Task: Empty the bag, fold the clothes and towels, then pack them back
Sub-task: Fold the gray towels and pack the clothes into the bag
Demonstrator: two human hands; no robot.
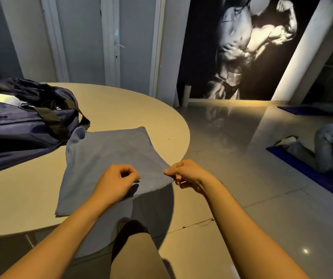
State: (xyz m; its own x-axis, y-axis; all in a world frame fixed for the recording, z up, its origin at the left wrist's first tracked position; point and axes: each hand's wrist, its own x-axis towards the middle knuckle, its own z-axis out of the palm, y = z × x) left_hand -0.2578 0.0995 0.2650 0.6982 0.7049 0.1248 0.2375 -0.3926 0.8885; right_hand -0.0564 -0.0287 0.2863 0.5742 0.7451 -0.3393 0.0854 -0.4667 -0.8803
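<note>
- The blue towel [109, 158] lies spread on the round table [131, 105], just beside the navy bag [16, 125], with its near edge raised past the rim.
- Our right hand [187, 175] pinches the near right corner. Our left hand [117, 182] curls over the near edge and seems to pinch it too, though its fingertips are partly hidden.
- We level both grips and draw the cloth taut, then carry the near edge to the far one so the corners meet.
- We flatten the curled far-left corner first, or the fold sits crooked.

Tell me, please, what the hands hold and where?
Both pinch the blue-grey cloth towel: left hand its near edge, right hand its near right corner.
</note>
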